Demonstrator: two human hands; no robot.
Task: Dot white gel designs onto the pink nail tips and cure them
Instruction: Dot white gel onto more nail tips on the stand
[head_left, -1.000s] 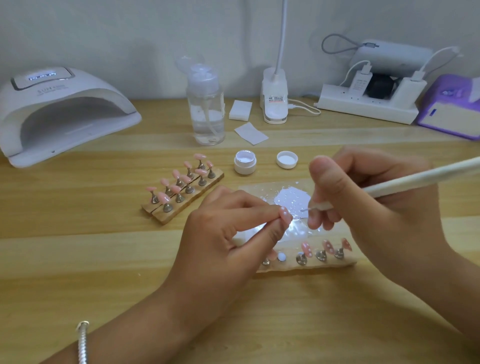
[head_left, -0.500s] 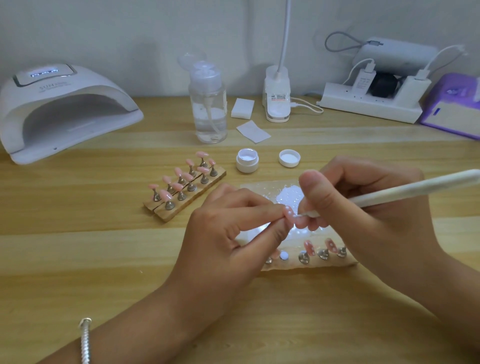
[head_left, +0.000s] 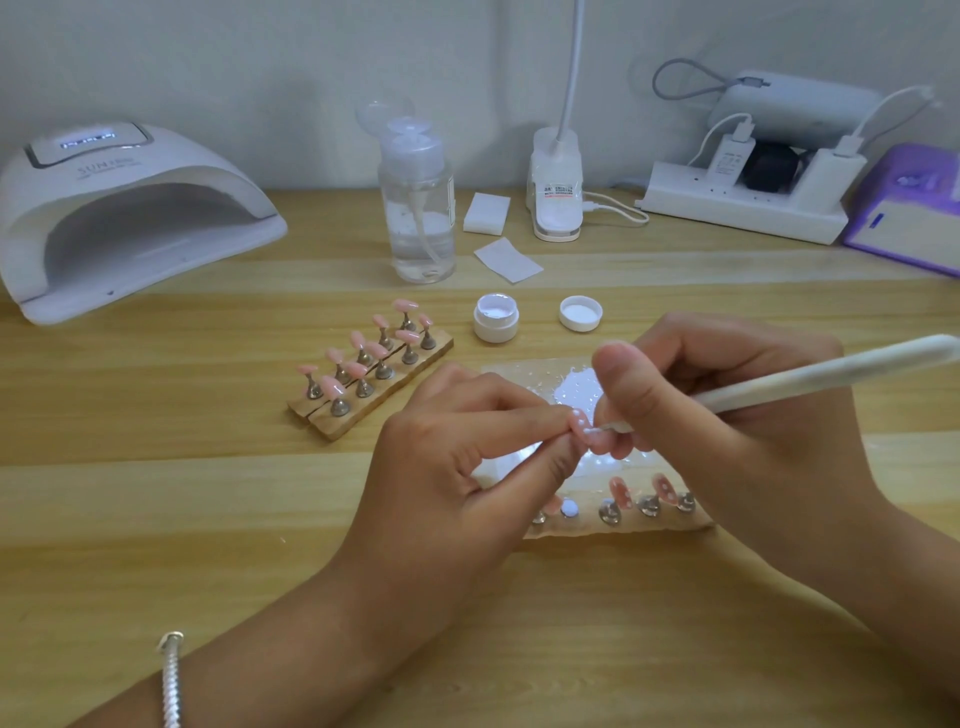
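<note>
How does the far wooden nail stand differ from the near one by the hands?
The far stand carries plain pink tips; the near stand carries tips with white dots. The far stand lies diagonally; the near stand lies straight across. Both are wooden with metal pegs.

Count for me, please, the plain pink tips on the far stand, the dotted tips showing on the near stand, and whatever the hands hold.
Plain pink tips on the far stand: 10
Dotted tips showing on the near stand: 2
Held tip, in the left hand: 1
Dotting tool, in the right hand: 1
Total: 14
</note>
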